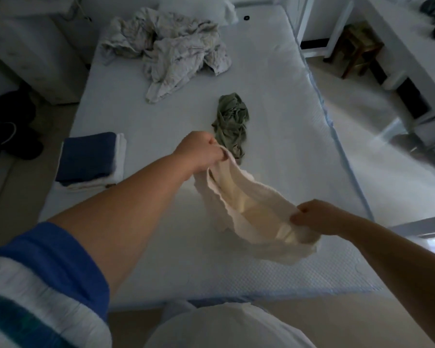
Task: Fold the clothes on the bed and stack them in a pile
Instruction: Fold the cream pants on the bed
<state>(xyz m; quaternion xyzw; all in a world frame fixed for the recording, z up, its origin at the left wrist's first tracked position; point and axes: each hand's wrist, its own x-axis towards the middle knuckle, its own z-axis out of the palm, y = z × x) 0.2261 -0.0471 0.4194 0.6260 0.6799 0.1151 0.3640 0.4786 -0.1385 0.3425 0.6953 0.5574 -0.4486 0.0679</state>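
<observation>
A cream garment (251, 212) hangs between my two hands above the white mattress (161, 247). My left hand (201, 151) grips its far end with curled fingers. My right hand (317, 217) pinches the near end. The cloth sags in the middle and its lower part touches the bed. Just beyond my left hand lies a crumpled olive-green garment (232, 121). At the left edge of the bed sits a folded pile with a blue piece (88, 156) on top of white ones.
A large crumpled off-white sheet or garment (171, 49) lies at the far end of the bed beside a pillow (199, 8). Dark shoes (8, 136) are on the floor at left. A wooden stool (357, 49) and white shelving (412, 59) stand at right.
</observation>
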